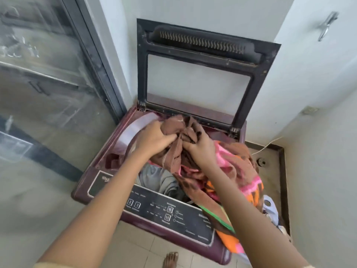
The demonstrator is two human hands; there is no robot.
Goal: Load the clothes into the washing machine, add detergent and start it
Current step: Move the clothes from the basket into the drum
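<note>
Bare foot (170, 258) on the floor tiles, both hands bunching a brown towel over the washing machine's open tub.

Left hand (154, 138) and right hand (199, 147) each grip the brown towel (173, 155) above the tub, where a grey garment (160, 178) already lies. A pink and orange cloth (241, 182) hangs over the machine's right edge and control panel (166, 211); pushed carelessly, it could slide to the floor or get caught under the raised lid (201, 74).

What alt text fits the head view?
Both hands, left hand and right hand, grip a brown cloth over the open maroon washing machine. Its lid stands upright; a pink-orange towel spills over the right edge.
</note>
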